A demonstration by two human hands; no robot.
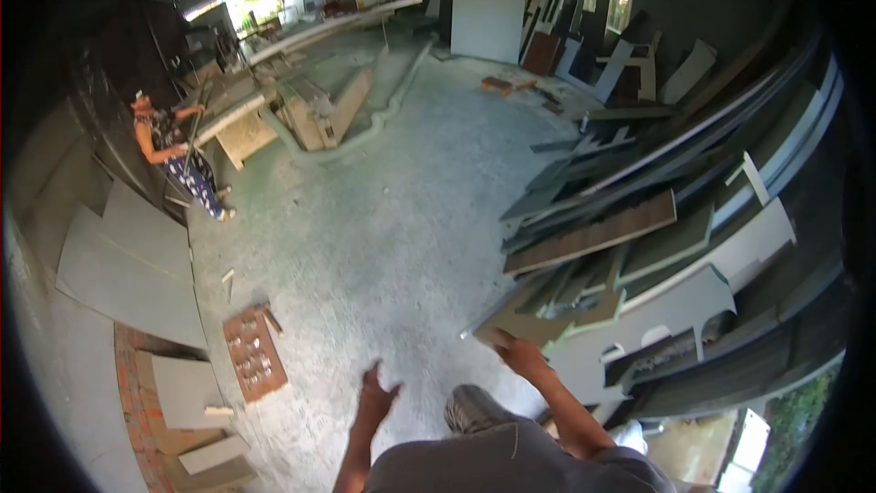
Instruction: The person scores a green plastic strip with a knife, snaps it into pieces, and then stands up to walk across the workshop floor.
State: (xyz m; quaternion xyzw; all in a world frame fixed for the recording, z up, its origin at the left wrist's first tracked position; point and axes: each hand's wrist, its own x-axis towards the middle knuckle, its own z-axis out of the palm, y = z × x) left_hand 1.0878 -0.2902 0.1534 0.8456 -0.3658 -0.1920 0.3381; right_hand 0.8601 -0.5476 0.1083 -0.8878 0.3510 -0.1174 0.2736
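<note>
My left hand (376,394) hangs over the concrete floor (356,283) with thumb and fingers apart, holding nothing. To the right, my right hand (522,356) reaches forward with its fingers stretched out and a little blurred. It overlaps the near corner of a tan board (520,321) at the edge of the stacked boards, and nothing shows in its grasp. Just beyond lies a dark brown plank (593,233) on the pile. A white panel with cut-out curves (671,310) leans beside it. My knee (474,406) shows between the two hands.
On the left floor lies a brown board with rows of small pieces (251,356). Grey panels (137,256) lean along the left wall. Another person (178,151) stands by a workbench (237,128). A thick hose (365,132) crosses the floor, and a white panel (488,26) stands behind.
</note>
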